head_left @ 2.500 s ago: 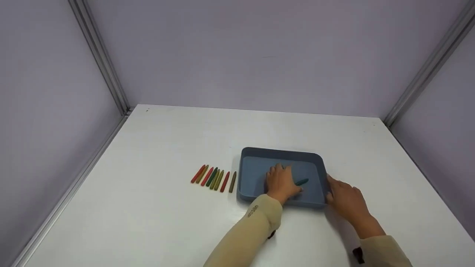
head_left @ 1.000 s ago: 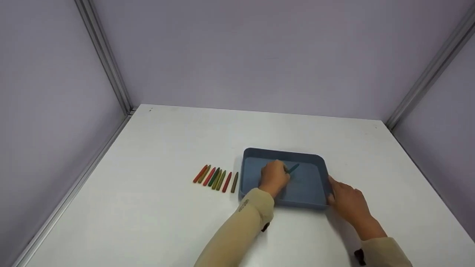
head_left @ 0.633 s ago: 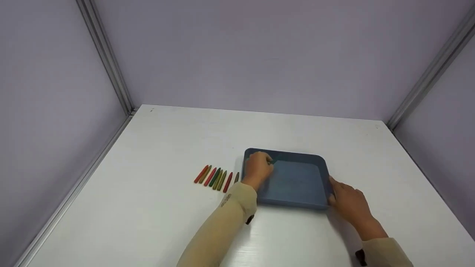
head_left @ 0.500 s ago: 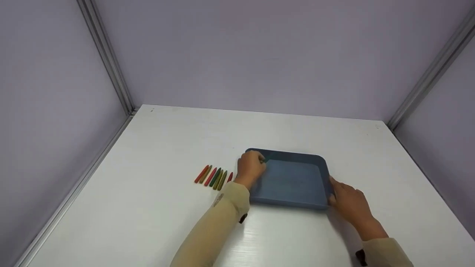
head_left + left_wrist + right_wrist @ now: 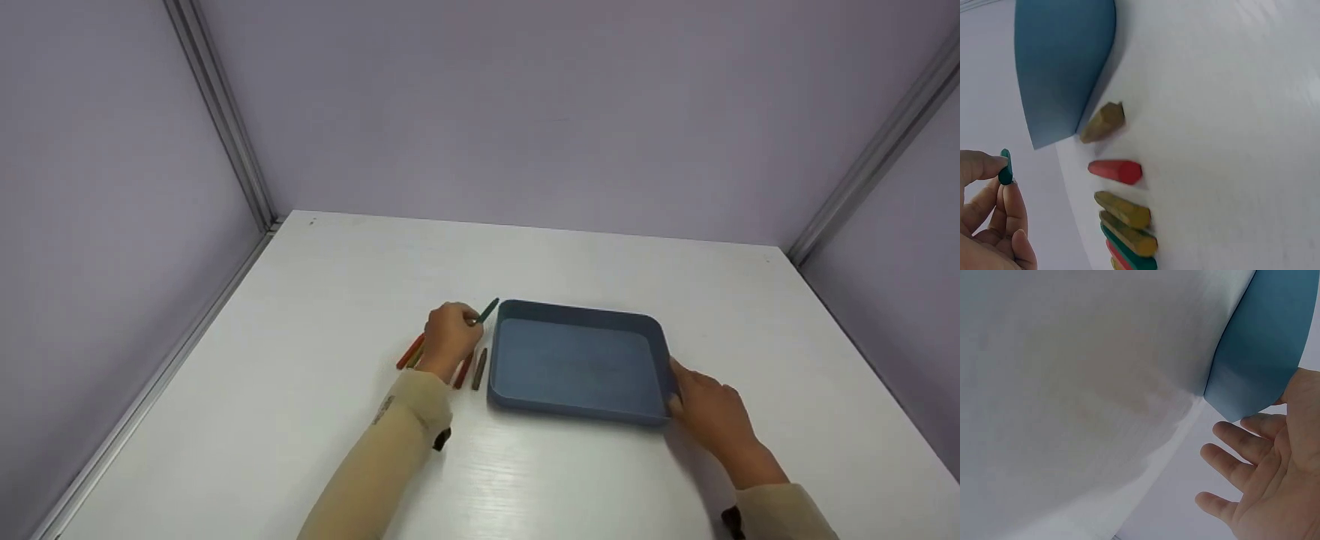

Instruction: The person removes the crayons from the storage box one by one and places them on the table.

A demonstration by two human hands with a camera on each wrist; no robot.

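A person's left hand (image 5: 448, 337) pinches a dark green wax crayon (image 5: 487, 310) above the crayon row (image 5: 1123, 216) beside the shallow blue plastic tray (image 5: 581, 402), whose right edge the open-fingered right hand (image 5: 709, 416) touches.

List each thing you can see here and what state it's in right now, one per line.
Left hand: pinching the green crayon, raised above the row.
Right hand: open, fingers against the tray's right side.
Blue tray: upright on the table, nothing in it.
Row of crayons: lying side by side left of the tray.
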